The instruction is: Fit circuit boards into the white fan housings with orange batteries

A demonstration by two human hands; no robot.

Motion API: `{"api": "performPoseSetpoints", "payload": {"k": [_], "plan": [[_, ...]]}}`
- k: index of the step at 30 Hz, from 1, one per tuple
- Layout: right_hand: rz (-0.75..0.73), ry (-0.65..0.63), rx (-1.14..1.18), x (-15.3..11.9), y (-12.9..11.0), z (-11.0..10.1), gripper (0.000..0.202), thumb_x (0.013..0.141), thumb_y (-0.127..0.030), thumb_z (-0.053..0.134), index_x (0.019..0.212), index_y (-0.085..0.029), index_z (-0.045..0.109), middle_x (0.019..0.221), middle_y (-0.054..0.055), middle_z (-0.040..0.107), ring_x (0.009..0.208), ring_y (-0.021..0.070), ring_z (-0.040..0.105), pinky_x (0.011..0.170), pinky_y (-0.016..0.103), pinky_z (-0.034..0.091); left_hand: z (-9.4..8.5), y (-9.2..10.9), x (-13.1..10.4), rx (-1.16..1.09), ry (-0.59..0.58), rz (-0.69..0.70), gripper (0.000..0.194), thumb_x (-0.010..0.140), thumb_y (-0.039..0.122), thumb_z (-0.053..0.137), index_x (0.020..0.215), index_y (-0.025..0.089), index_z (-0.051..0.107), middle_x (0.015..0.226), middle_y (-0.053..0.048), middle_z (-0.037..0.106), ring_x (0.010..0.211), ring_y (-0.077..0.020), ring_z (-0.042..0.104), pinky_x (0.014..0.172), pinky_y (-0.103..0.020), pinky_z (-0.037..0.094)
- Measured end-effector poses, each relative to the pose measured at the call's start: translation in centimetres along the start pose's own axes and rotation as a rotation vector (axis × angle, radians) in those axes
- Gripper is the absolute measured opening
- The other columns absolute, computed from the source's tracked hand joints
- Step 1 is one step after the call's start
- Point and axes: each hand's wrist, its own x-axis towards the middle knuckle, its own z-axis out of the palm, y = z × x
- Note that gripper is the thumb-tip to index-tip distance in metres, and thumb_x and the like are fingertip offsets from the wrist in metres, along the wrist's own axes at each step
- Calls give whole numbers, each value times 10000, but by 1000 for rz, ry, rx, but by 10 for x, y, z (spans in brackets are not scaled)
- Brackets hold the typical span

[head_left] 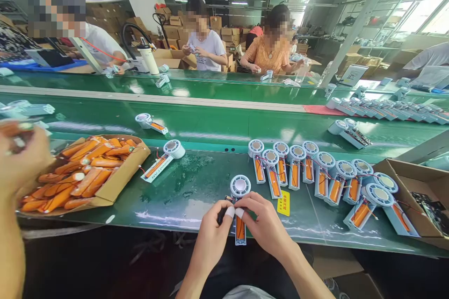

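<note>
A single head-worn camera looks forward and down, close above a glossy green worktop [196, 187], across to stacked brown cardboard boxes [229, 34] far behind

Workers in short sleeves [207, 51] line a long, glossy green tabletop [175, 208] on a factory assembly floor. Pale-blue plastic handheld fans with open handles [324, 159] lie in batches along it, an open brown cardboard box [123, 177] brims with orange-wrapped cylinders [91, 181], and brown cardboard cartons [172, 35] are stacked behind.
</note>
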Motion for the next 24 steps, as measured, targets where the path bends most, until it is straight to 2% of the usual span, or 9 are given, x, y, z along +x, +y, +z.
{"api": "performPoseSetpoints", "payload": {"k": [4,7,9,12,17,19,22,24], "plan": [[-17,34,-11,2,-1,-2,176,930,-92,569,962,-225,680,926,22,652,875,174,620,774,282,495,0,0,-2,18,-34,19,324,912,486,496,983,202,635,576,46,491,556,-159,502,513,-230,381],[-28,98,-47,5,-1,1,151,929,-104,569,928,-221,663,899,21,646,865,177,610,761,284,491,2,-3,-5,23,22,60,292,924,427,465,1104,225,575,768,7,627,554,-138,517,524,-235,415],[-39,137,-77,8,-1,4,139,936,-118,563,917,-220,656,902,29,649,864,186,603,759,295,489,3,-4,-6,18,74,66,326,925,411,458,1202,244,504,899,-16,669,553,-130,528,531,-243,441],[-74,167,-141,10,-1,8,141,935,-120,552,912,-222,646,910,40,655,861,201,593,759,312,482,4,-5,-8,1,80,34,351,926,413,454,1233,243,456,916,-27,687,570,-141,566,535,-256,474],[-99,190,-274,10,-3,13,163,917,-80,542,903,-218,626,895,43,654,810,208,573,716,315,451,5,-3,-11,20,58,44,288,933,377,428,1151,223,538,806,-19,684,587,-162,610,554,-275,516],[-110,196,-343,9,-6,15,174,912,-66,531,895,-213,622,884,48,651,782,210,559,693,315,435,7,-3,-12,69,94,92,294,936,368,434,1145,223,582,884,-49,701,643,-175,642,573,-286,536],[-135,184,-441,8,-8,16,202,911,-54,496,893,-210,623,880,58,642,760,213,538,688,322,426,8,-7,-11,134,168,210,307,932,333,447,1143,219,639,1120,-110,686,819,-212,682,568,-280,550],[-139,157,-419,9,-5,13,200,923,-64,489,910,-209,627,901,61,641,786,214,551,709,322,441,5,-9,-9,133,171,262,314,938,326,451,1140,215,664,1164,-119,670,861,-218,682,565,-271,556]]}}
